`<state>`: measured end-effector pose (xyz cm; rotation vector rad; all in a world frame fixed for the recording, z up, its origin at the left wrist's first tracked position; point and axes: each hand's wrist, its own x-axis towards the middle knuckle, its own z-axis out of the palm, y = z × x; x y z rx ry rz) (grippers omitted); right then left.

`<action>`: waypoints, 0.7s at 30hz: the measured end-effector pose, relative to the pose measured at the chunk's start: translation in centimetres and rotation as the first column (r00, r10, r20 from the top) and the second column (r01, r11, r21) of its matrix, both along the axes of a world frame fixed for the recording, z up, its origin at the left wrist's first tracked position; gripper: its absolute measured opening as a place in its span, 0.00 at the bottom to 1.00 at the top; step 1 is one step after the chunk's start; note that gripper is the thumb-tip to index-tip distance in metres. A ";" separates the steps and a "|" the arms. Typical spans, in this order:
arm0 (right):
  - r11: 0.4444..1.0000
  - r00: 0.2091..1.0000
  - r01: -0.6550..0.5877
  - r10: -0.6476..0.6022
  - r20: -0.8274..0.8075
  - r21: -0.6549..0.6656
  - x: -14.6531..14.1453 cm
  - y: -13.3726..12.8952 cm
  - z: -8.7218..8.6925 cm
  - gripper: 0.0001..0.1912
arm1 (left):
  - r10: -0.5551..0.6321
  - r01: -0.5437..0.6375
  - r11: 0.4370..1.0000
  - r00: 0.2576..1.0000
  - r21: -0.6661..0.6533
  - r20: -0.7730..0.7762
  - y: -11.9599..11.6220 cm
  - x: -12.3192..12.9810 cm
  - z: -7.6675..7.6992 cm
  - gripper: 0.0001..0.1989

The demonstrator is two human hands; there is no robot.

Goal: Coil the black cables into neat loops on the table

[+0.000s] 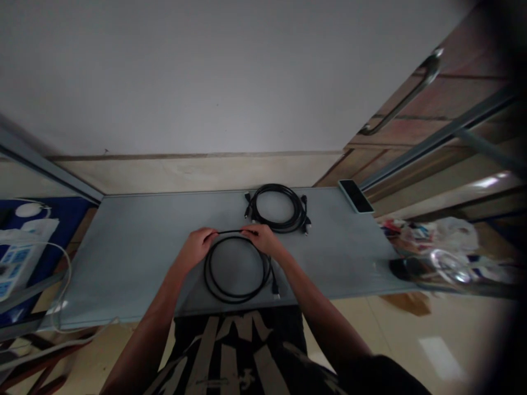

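Roughly circular black cable [229,232] between fingers [252,229]

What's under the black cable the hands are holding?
The grey table is under the black cable and shows through its loop. I can't see what's right beneath the cord or hidden by the fingers.

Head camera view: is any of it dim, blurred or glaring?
Head view: overall light is dim; a bright patch glares on the glossy beige tiled floor; the crumpled white plastic bag looks smeared; a dark out-of-focus shape shades the right edge; the near looped black cable looks clearer.
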<state>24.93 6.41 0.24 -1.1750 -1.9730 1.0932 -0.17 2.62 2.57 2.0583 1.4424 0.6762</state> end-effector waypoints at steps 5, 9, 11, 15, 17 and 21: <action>0.948 0.996 -0.043 0.017 -0.083 -0.315 3.8 0.5 1.3 0.19 | -0.181 0.181 0.983 0.977 -0.007 -0.117 -0.7 -2.2 1.8 0.16; 0.837 0.974 -0.052 -0.078 -0.212 -0.544 7.2 0.4 1.6 0.26 | -0.172 0.195 0.978 0.956 0.072 -0.239 -0.9 -5.9 2.0 0.17; 0.803 0.951 -0.072 -0.123 -0.283 -0.591 8.6 0.3 1.5 0.28 | -0.073 0.097 0.991 0.969 0.091 -0.235 -0.7 -8.1 1.5 0.18; 0.774 0.925 -0.025 -0.221 -0.308 -0.632 10.1 -0.1 0.8 0.28 | 0.111 -0.090 0.991 0.964 0.096 -0.241 -0.4 -11.2 0.0 0.20; 0.773 0.922 0.024 -0.262 -0.285 -0.634 10.5 -0.6 0.5 0.28 | 0.167 -0.146 0.984 0.955 0.102 -0.244 -0.6 -11.6 -0.8 0.20; 0.788 0.916 0.138 -0.332 -0.224 -0.600 10.5 -1.6 0.2 0.25 | 0.218 -0.194 0.974 0.943 0.119 -0.250 -1.5 -11.0 -1.9 0.19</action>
